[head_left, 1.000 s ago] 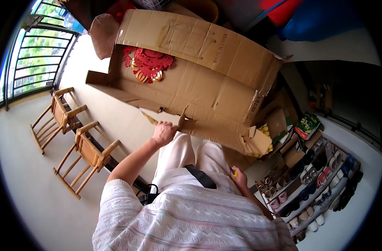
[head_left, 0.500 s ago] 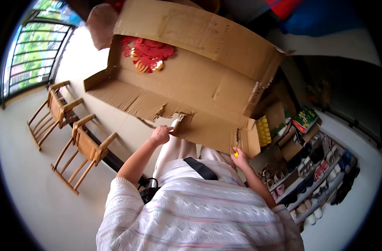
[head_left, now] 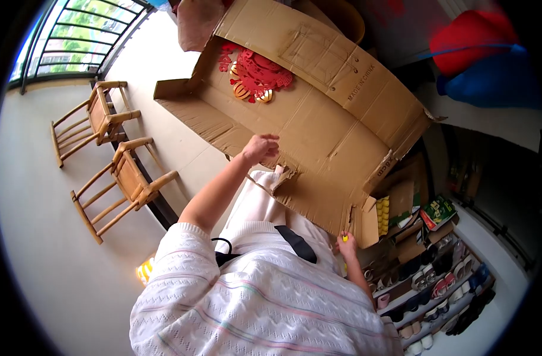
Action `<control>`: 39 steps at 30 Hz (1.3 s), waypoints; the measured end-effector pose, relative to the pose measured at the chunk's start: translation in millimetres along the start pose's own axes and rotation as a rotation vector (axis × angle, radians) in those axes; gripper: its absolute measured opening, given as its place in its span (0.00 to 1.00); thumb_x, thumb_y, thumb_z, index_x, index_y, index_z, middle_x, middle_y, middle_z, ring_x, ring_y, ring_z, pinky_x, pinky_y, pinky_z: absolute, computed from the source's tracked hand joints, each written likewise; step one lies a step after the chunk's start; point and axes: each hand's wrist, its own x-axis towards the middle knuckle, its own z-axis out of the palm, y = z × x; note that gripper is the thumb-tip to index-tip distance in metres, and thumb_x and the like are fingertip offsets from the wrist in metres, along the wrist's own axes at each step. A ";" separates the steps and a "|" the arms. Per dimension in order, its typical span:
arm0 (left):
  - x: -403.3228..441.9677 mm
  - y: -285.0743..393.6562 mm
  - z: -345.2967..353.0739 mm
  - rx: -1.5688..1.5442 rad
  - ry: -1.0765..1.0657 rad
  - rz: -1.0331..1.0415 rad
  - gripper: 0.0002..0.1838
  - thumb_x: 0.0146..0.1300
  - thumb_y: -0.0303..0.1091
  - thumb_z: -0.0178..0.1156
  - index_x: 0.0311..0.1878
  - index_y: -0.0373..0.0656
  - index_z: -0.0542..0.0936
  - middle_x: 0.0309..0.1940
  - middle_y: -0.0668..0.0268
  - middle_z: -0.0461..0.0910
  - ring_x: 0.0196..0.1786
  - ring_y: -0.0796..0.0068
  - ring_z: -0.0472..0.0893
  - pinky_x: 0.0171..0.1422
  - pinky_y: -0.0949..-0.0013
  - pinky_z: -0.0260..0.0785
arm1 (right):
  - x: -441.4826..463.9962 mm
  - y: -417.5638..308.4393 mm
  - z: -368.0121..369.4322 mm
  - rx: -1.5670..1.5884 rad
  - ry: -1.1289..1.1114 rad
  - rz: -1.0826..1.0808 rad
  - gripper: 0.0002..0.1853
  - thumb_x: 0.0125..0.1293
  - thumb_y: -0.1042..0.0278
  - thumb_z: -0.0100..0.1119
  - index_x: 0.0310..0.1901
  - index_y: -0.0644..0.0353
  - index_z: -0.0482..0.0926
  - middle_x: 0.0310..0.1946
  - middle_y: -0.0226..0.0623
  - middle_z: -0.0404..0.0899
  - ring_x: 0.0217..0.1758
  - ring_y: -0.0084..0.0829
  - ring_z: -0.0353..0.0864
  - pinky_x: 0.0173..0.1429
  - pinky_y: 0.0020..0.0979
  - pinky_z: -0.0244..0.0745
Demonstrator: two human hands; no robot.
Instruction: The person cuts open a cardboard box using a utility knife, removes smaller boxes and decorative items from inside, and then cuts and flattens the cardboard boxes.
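Note:
A large cardboard box (head_left: 318,127) lies opened out in front of me, its near flap ragged and torn, with a folded piece (head_left: 284,181) at the tear. Over the near edge of the box reaches my left hand (head_left: 261,149), fingers stretched to the right with nothing visible in them. My right hand (head_left: 347,246) is closed round a yellow utility knife (head_left: 344,237), mostly hidden by the fingers, at the near right corner beside a slit in the cardboard. Red paper cut-out decorations (head_left: 262,72) with gold parts lie at the far left inside the box.
Two bamboo chairs (head_left: 128,178) stand to the left, near a barred railing (head_left: 81,38). On the right are a yellow egg tray (head_left: 382,216), a green box (head_left: 437,212) and a rack of shoes (head_left: 440,288). Red and blue bags (head_left: 490,77) sit at the back right.
My left hand has left the torn near edge and moved forward and right over the box. My right hand still grips the knife at the corner. The camera view has shifted.

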 end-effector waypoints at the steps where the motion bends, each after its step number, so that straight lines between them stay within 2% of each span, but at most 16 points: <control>1: 8.0 3.6 -5.7 -0.008 0.022 0.037 0.21 0.56 0.28 0.58 0.54 0.36 0.70 0.29 0.65 0.77 0.30 0.75 0.78 0.35 0.73 0.74 | 0.8 1.3 -4.1 0.002 -0.040 -0.026 0.14 0.57 0.73 0.54 0.46 0.62 0.70 0.19 0.35 0.76 0.16 0.24 0.74 0.20 0.25 0.71; 6: 45.1 27.7 -42.0 0.003 0.296 0.022 0.23 0.54 0.32 0.59 0.54 0.42 0.71 0.28 0.71 0.75 0.28 0.77 0.75 0.35 0.68 0.70 | -7.8 -22.0 -21.5 0.047 -0.066 0.040 0.16 0.56 0.73 0.54 0.48 0.62 0.70 0.19 0.35 0.76 0.15 0.25 0.74 0.19 0.26 0.70; 11: 75.8 48.3 -81.1 -0.015 0.431 0.011 0.24 0.52 0.34 0.61 0.55 0.43 0.72 0.30 0.68 0.72 0.30 0.76 0.71 0.36 0.65 0.69 | -9.1 -34.5 -31.8 0.017 -0.058 0.086 0.17 0.55 0.73 0.55 0.48 0.62 0.70 0.18 0.36 0.75 0.15 0.25 0.74 0.18 0.27 0.70; 14: 98.0 55.3 -104.7 0.032 0.460 -0.055 0.28 0.51 0.36 0.62 0.57 0.44 0.70 0.37 0.65 0.75 0.39 0.70 0.74 0.41 0.60 0.69 | -15.1 -54.8 -29.4 -0.044 -0.023 0.145 0.17 0.56 0.73 0.55 0.48 0.63 0.70 0.17 0.35 0.75 0.15 0.25 0.74 0.18 0.26 0.69; 17: 112.8 68.4 -122.7 0.054 0.490 -0.082 0.30 0.54 0.37 0.61 0.61 0.45 0.67 0.42 0.67 0.74 0.42 0.71 0.73 0.48 0.60 0.68 | -20.1 -75.1 -20.1 -0.075 -0.048 0.195 0.17 0.56 0.73 0.53 0.49 0.64 0.69 0.17 0.35 0.75 0.15 0.25 0.74 0.17 0.26 0.68; 20: 141.7 72.0 -145.3 0.111 0.478 -0.042 0.35 0.49 0.37 0.63 0.62 0.42 0.65 0.52 0.57 0.74 0.55 0.61 0.72 0.50 0.58 0.67 | -21.5 -80.5 -11.6 -0.042 -0.047 0.230 0.18 0.57 0.71 0.54 0.50 0.61 0.69 0.18 0.36 0.76 0.14 0.25 0.74 0.15 0.24 0.66; 21: 133.9 88.6 -139.9 0.106 0.499 -0.037 0.37 0.48 0.37 0.65 0.63 0.39 0.63 0.51 0.57 0.74 0.53 0.64 0.74 0.53 0.62 0.67 | -24.1 -86.8 -9.3 -0.055 -0.056 0.258 0.18 0.57 0.71 0.54 0.51 0.61 0.69 0.18 0.36 0.76 0.14 0.25 0.74 0.15 0.24 0.66; 24: 167.1 86.0 -159.6 0.133 0.468 0.118 0.41 0.45 0.37 0.67 0.63 0.36 0.62 0.51 0.56 0.74 0.51 0.67 0.75 0.53 0.66 0.67 | -27.4 -103.9 -1.9 -0.092 -0.073 0.314 0.19 0.57 0.71 0.54 0.51 0.60 0.68 0.17 0.36 0.75 0.13 0.25 0.74 0.15 0.25 0.65; 25: 175.6 86.2 -162.6 0.108 0.481 0.100 0.42 0.43 0.37 0.69 0.63 0.37 0.62 0.52 0.56 0.74 0.51 0.69 0.77 0.53 0.70 0.68 | -26.6 -108.1 -0.9 -0.107 -0.077 0.327 0.19 0.57 0.71 0.54 0.52 0.60 0.67 0.17 0.36 0.75 0.13 0.25 0.73 0.15 0.25 0.65; 28: 211.4 71.6 -182.4 0.270 0.502 0.056 0.41 0.43 0.36 0.69 0.62 0.37 0.63 0.52 0.57 0.75 0.51 0.68 0.76 0.54 0.71 0.68 | -21.4 -105.9 4.7 -0.100 -0.089 0.353 0.19 0.57 0.71 0.54 0.52 0.59 0.67 0.17 0.36 0.76 0.13 0.25 0.74 0.14 0.25 0.65; 30: 231.5 53.2 -196.0 0.447 0.481 0.111 0.40 0.44 0.38 0.69 0.61 0.37 0.64 0.50 0.57 0.75 0.51 0.68 0.77 0.55 0.71 0.67 | -19.0 -106.0 8.9 -0.086 -0.086 0.384 0.19 0.57 0.70 0.54 0.51 0.59 0.67 0.18 0.36 0.76 0.13 0.25 0.74 0.14 0.24 0.64; 32: 246.1 37.2 -201.0 0.465 0.496 0.114 0.39 0.44 0.39 0.69 0.60 0.37 0.65 0.49 0.57 0.76 0.50 0.69 0.77 0.54 0.71 0.68 | -19.5 -108.1 10.9 -0.078 -0.082 0.409 0.19 0.57 0.70 0.54 0.51 0.58 0.67 0.18 0.36 0.76 0.13 0.25 0.74 0.13 0.24 0.64; 34: 234.2 49.6 -188.2 0.326 0.555 0.064 0.38 0.44 0.41 0.69 0.59 0.37 0.67 0.47 0.57 0.77 0.50 0.69 0.77 0.54 0.71 0.68 | -22.3 -118.2 11.8 -0.076 -0.081 0.425 0.19 0.57 0.70 0.54 0.51 0.59 0.67 0.18 0.36 0.76 0.13 0.25 0.74 0.13 0.24 0.64; 37: 222.1 64.1 -178.2 0.153 0.469 0.019 0.36 0.44 0.44 0.70 0.56 0.37 0.70 0.46 0.57 0.78 0.50 0.69 0.77 0.53 0.69 0.69 | -21.2 -113.7 10.3 -0.058 -0.081 0.421 0.19 0.57 0.70 0.54 0.51 0.58 0.67 0.18 0.36 0.76 0.13 0.24 0.74 0.14 0.24 0.64; 39: 207.1 79.9 -166.1 0.119 0.413 -0.059 0.33 0.45 0.45 0.70 0.53 0.37 0.73 0.45 0.59 0.78 0.46 0.68 0.78 0.50 0.69 0.69 | -22.6 -117.0 8.3 -0.091 -0.092 0.428 0.19 0.57 0.70 0.54 0.51 0.59 0.67 0.19 0.36 0.76 0.14 0.24 0.75 0.14 0.24 0.64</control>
